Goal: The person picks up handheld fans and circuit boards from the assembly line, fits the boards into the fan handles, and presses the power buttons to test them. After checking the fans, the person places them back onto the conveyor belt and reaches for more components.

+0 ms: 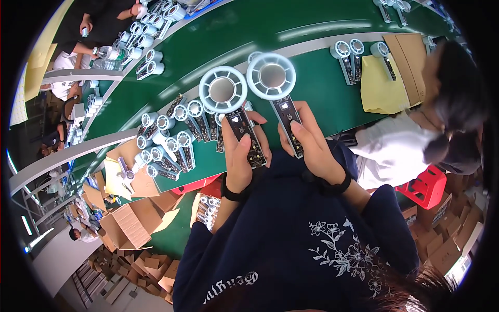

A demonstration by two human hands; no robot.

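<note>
Two pale spoked fans [223, 89] [272, 76] with black circuit boards [239, 122], one tight in each hand's fingers [242, 146] [301, 134].

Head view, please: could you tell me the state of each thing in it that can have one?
Left device, held, circuit board exposed
Right device, held, circuit board exposed
Left hand, closed on left device
Right hand, closed on right device
Clustered devices, lying, some boards exposed
Cardboard box, open

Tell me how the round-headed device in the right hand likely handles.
The device in the right hand is probably stiff: its straight handle shows no bend. The wide round head may make it top-heavy. Its exposed circuit board could be fragile.
</note>
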